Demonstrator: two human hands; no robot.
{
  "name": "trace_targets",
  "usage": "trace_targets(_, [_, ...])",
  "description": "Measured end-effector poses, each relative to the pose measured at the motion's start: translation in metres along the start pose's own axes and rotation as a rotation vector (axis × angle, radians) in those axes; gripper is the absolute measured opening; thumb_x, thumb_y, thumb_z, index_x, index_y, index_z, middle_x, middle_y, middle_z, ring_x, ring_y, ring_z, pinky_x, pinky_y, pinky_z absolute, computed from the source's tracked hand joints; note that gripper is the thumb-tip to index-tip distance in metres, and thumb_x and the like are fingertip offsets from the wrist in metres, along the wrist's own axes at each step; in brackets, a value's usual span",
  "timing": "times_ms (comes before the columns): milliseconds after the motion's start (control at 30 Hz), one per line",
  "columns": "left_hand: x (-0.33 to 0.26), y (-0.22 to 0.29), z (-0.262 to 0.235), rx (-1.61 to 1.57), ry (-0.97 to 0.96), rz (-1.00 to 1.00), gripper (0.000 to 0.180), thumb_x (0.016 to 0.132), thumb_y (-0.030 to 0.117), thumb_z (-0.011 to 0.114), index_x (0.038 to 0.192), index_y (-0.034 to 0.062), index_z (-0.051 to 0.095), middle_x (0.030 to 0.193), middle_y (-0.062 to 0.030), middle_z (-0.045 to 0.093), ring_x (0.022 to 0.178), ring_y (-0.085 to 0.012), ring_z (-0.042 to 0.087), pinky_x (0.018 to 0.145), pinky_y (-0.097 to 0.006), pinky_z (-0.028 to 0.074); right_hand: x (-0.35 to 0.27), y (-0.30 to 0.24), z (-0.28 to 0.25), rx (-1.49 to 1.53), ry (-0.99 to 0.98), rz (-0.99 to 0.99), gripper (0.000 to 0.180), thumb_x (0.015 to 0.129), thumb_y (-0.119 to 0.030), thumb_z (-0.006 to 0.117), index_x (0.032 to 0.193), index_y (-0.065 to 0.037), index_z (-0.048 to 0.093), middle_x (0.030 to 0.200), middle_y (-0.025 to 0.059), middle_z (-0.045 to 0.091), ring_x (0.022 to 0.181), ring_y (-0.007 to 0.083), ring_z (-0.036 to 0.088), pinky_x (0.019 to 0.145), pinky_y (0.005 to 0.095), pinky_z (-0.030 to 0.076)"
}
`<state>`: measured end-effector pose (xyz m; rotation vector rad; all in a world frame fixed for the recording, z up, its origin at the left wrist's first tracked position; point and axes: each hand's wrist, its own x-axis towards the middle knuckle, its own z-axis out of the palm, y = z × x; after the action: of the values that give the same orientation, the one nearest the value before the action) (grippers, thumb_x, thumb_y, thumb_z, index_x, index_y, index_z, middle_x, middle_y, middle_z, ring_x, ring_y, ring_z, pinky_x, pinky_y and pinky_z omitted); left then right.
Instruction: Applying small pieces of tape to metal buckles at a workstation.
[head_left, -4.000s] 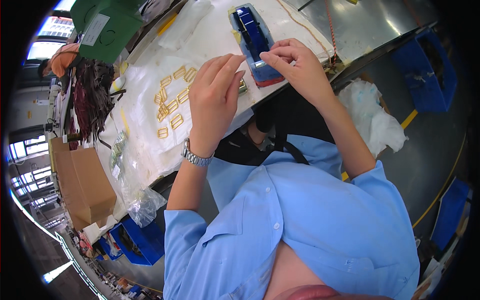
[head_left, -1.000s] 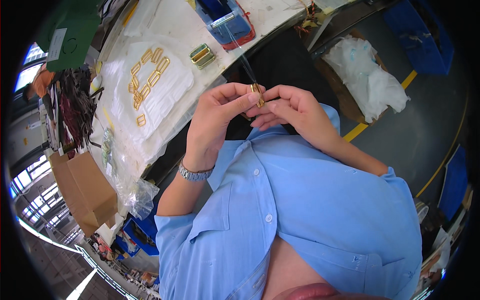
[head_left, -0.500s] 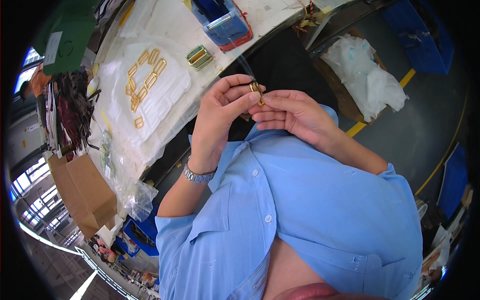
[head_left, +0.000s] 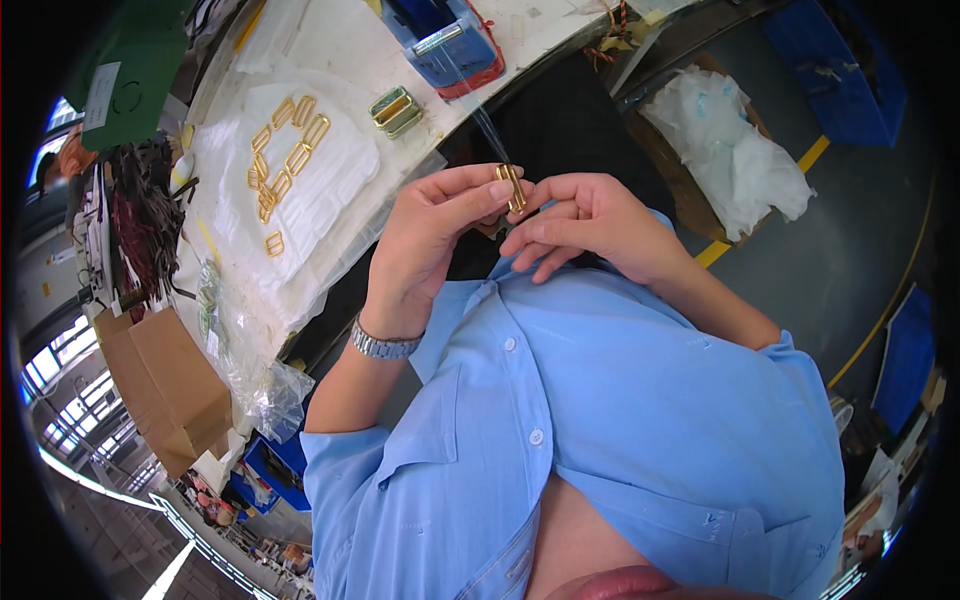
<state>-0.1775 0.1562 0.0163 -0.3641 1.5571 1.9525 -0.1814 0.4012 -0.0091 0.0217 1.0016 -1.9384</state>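
My left hand [head_left: 430, 225] pinches a gold slider buckle [head_left: 511, 188] between thumb and fingers, holding it in front of my shirt near the table edge. Close against the buckle's right side is my right hand [head_left: 600, 225], its index fingertip at the metal and its other fingers loosely curled and apart. A thin clear strip [head_left: 488, 128] runs from the blue tape dispenser [head_left: 450, 60] down to the buckle. Several more gold slider buckles [head_left: 300, 155] lie on a white sheet [head_left: 335, 185] at the left. Between sheet and dispenser sits a wrapped bundle of gold buckles [head_left: 396, 111].
A white worktable [head_left: 540, 25] curves along the far left side. Crumpled clear plastic [head_left: 270, 400] and an open cardboard box [head_left: 170, 385] are at its near left end. On the right, a box holds white plastic bags [head_left: 730, 150]; blue bins [head_left: 840, 75] stand beyond it.
The buckle has turned to show its long side. My right thumb has come off it and dropped lower, loosening the pinch. My left hand has shifted slightly left.
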Motion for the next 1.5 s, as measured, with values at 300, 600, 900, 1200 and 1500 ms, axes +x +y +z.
trace_targets(300, [0.0, 0.006, -0.001, -0.085, -0.026, -0.04, 0.032, 0.105, 0.017, 0.075, 0.13, -0.0039, 0.074, 0.124, -0.0183, 0.079, 0.116, -0.024, 0.076, 0.11, -0.04, 0.059, 0.014, -0.008, -0.002, -0.815, 0.226, -0.47, 0.057, 0.089, -0.009, 0.088, 0.141, 0.0, 0.066, 0.122, 0.0126, 0.078, 0.104, 0.0179, 0.076, 0.091, 0.0327, 0.062])
trace_targets(600, [0.003, 0.014, -0.005, -0.081, -0.022, -0.147, 0.037, 0.104, 0.019, 0.075, 0.133, -0.0038, 0.072, 0.126, -0.0187, 0.079, 0.119, -0.0257, 0.076, 0.112, -0.041, 0.058, 0.018, -0.006, -0.005, -0.634, 0.106, -0.508, 0.079, 0.09, -0.005, 0.088, 0.159, 0.002, 0.052, 0.145, 0.0182, 0.07, 0.127, 0.0212, 0.071, 0.112, 0.0385, 0.056])
trace_targets(900, [0.007, 0.02, -0.007, -0.095, -0.042, -0.186, 0.038, 0.105, 0.023, 0.074, 0.132, -0.0041, 0.072, 0.128, -0.0183, 0.078, 0.12, -0.0276, 0.075, 0.113, -0.045, 0.057, 0.026, -0.005, -0.008, -0.734, 0.138, -0.656, 0.085, 0.087, -0.011, 0.089, 0.16, 0.003, 0.048, 0.144, 0.0215, 0.07, 0.129, 0.0308, 0.072, 0.116, 0.0424, 0.054])
trace_targets(1200, [0.01, 0.018, -0.01, -0.134, -0.093, -0.2, 0.038, 0.106, 0.024, 0.073, 0.131, -0.0043, 0.073, 0.129, -0.0194, 0.077, 0.122, -0.0305, 0.075, 0.115, -0.048, 0.056, 0.021, -0.003, -0.015, -0.863, 0.128, -0.621, 0.099, 0.084, -0.005, 0.088, 0.168, -0.004, 0.037, 0.153, 0.0184, 0.065, 0.134, 0.0324, 0.069, 0.119, 0.0444, 0.052])
trace_targets(1500, [0.008, 0.023, -0.009, -0.133, -0.094, -0.205, 0.036, 0.107, 0.024, 0.072, 0.131, -0.0034, 0.072, 0.132, -0.0185, 0.077, 0.122, -0.0278, 0.075, 0.113, -0.046, 0.056, 0.025, -0.006, -0.011, -0.808, 0.125, -0.665, 0.086, 0.086, -0.009, 0.087, 0.161, 0.0, 0.046, 0.146, 0.0202, 0.071, 0.132, 0.0318, 0.071, 0.116, 0.0419, 0.054])
